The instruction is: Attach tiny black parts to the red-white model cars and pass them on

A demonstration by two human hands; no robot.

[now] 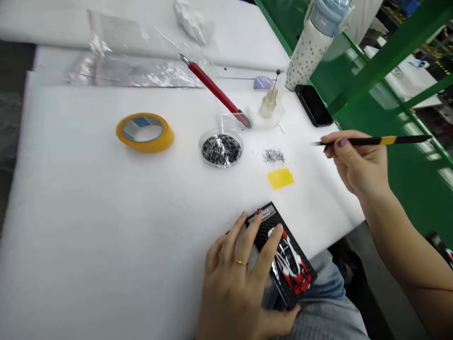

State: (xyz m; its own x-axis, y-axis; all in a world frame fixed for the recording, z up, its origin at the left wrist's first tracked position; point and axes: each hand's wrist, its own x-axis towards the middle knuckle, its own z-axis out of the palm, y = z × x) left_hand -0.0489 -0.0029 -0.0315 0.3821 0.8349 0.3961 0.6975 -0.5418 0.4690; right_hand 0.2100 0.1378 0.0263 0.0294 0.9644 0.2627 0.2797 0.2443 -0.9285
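My left hand (242, 278) lies over a small red, white and black model car (292, 264) on a black dotted base (264, 231). Its fingers press the base's far side while the thumb is at its near end; part of the base is hidden under them. My right hand (361, 165) is raised at the right, pinching slim black tweezers (371, 140) with a yellow band, tips pointing left. Left of those tips, a small pile of fine black slivers (274, 156) lies on the white table, beside a yellow tape piece (281, 178).
A round clear dish (221, 149) holds many black slivers. Around it are a yellow tape roll (145, 132), a red pen (215, 92), a small glue bottle (268, 104), a phone (314, 105), a dotted water bottle (311, 47) and clear plastic bags (141, 66). Green framing (389, 56) borders the right.
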